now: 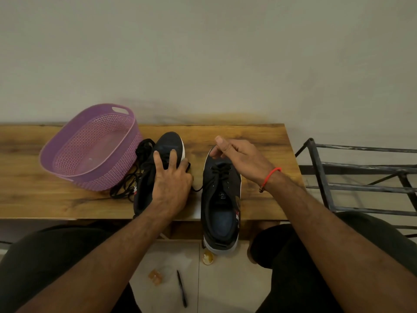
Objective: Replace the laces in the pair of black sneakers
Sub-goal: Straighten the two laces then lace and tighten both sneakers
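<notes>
Fingers (173,154) of the left hand (171,188) are lying spread and fairly straight across the left sneaker (170,140), pressing it to the table (259,134). Fingertips of the right hand (239,158) are curling over the toe of the right sneaker (222,213), seemingly pinching its tip, though what lies between them I cannot tell.

That right sneaker is sitting at 3 o'clock from the left one, its heel overhanging the near edge, a black lace (220,171) crossing only its upper eyelets. Loose laces (133,177) are piling at 9 o'clock of the left sneaker, touching the purple basket (90,147).

Lacing seems partway through. Next, probably, both hands are needing a lace end to feed through the following eyelet.
</notes>
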### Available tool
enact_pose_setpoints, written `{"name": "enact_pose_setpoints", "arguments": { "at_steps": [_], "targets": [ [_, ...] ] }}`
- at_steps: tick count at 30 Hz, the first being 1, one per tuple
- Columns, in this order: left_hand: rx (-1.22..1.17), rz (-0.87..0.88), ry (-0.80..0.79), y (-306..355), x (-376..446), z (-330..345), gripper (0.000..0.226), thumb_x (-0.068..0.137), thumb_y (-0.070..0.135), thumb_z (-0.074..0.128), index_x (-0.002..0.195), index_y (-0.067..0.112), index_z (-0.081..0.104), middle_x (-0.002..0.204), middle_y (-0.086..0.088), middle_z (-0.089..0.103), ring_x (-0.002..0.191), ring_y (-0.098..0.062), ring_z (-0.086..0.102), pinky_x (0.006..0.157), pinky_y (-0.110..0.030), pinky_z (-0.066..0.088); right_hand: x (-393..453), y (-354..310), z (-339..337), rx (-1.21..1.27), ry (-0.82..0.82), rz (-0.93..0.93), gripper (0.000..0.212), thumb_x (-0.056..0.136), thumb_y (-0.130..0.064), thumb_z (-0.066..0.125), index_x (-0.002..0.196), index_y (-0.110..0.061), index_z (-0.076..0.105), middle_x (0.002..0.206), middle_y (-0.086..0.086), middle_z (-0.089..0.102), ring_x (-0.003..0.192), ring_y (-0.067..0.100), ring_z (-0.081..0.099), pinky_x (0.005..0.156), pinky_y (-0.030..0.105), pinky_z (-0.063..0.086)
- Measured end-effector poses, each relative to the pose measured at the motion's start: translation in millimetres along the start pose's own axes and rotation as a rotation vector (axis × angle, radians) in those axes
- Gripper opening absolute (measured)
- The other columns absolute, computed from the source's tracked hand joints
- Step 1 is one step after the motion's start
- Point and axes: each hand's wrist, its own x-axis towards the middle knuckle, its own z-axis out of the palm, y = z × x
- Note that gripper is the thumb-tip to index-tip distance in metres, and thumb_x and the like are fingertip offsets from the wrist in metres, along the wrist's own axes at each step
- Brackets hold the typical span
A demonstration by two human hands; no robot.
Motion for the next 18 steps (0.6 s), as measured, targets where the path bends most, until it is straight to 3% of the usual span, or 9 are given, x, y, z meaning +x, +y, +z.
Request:
{"name": "enact_pose_setpoints", "arguments": {
  "at_steps": [2, 4, 6, 8, 12, 15, 18],
  "targets": [
    [-0.090, -0.020, 0.073, -2, 0, -1, 0.023, 0.090, 0.035, 0.069, 0.113, 0.029, 0.071, 0.156, -0.004, 0.040, 0.150, -0.041, 0.017, 0.111, -0.076, 0.010, 0, 0, 0, -0.007, -0.007, 0.015, 0.047, 0.101, -0.054, 0.040, 0.096, -0.021, 0.074, 0.095, -0.012, 0.072, 0.092, -0.006, 0.063, 0.088, 0.022, 0.048],
    [-0.297, -0.033, 0.309, -6, 4, -2, 0.020, 0.092, 0.036, 0.068, 0.108, 0.024, 0.071, 0.136, -0.002, 0.062, 0.141, -0.038, 0.038, 0.109, -0.071, 0.020, 2, 2, -4, -0.091, -0.018, 0.048, 0.041, 0.101, -0.051, 0.046, 0.097, -0.021, 0.073, 0.096, -0.010, 0.071, 0.093, 0.000, 0.064, 0.083, 0.023, 0.048],
    [-0.561, -0.029, 0.502, -11, 8, -10, 0.017, 0.097, 0.038, 0.061, 0.105, 0.025, 0.067, 0.112, 0.005, 0.071, 0.128, -0.027, 0.051, 0.108, -0.059, 0.024, 4, 6, -11, -0.287, -0.046, 0.111, 0.032, 0.098, -0.050, 0.053, 0.093, -0.023, 0.069, 0.091, -0.009, 0.067, 0.089, 0.005, 0.061, 0.074, 0.023, 0.045],
    [-0.863, -0.015, 0.472, -13, 10, -19, 0.015, 0.099, 0.042, 0.058, 0.104, 0.031, 0.066, 0.101, 0.015, 0.067, 0.114, -0.014, 0.057, 0.108, -0.048, 0.028, 6, 9, -18, -0.457, -0.099, 0.190, 0.027, 0.095, -0.050, 0.058, 0.090, -0.025, 0.066, 0.090, -0.008, 0.063, 0.087, 0.008, 0.058, 0.069, 0.024, 0.044],
    [-1.200, 0.053, 0.381, -2, 8, -25, 0.014, 0.093, 0.041, 0.066, 0.104, 0.033, 0.073, 0.091, 0.026, 0.065, 0.096, 0.005, 0.062, 0.098, -0.047, 0.051, -1, 9, -18, -0.528, -0.240, 0.295, 0.032, 0.089, -0.053, 0.064, 0.099, -0.023, 0.060, 0.098, -0.005, 0.061, 0.088, 0.010, 0.055, 0.070, 0.025, 0.046],
    [-1.224, 0.068, 0.300, 8, 2, -25, 0.011, 0.094, 0.033, 0.069, 0.103, 0.030, 0.073, 0.098, 0.021, 0.067, 0.096, 0.005, 0.060, 0.095, -0.035, 0.055, -5, 10, -11, -0.555, -0.315, 0.358, 0.043, 0.083, -0.058, 0.069, 0.103, -0.022, 0.058, 0.102, -0.002, 0.061, 0.093, 0.015, 0.058, 0.084, 0.035, 0.052],
    [-1.133, 0.083, 0.255, 16, -1, -22, 0.006, 0.094, 0.036, 0.069, 0.098, 0.033, 0.071, 0.115, 0.016, 0.059, 0.114, -0.005, 0.053, 0.105, -0.046, 0.044, -6, 6, -10, -0.518, -0.300, 0.391, 0.043, 0.084, -0.054, 0.069, 0.101, -0.015, 0.067, 0.098, 0.001, 0.066, 0.094, 0.018, 0.061, 0.079, 0.035, 0.051]
  ]
}}
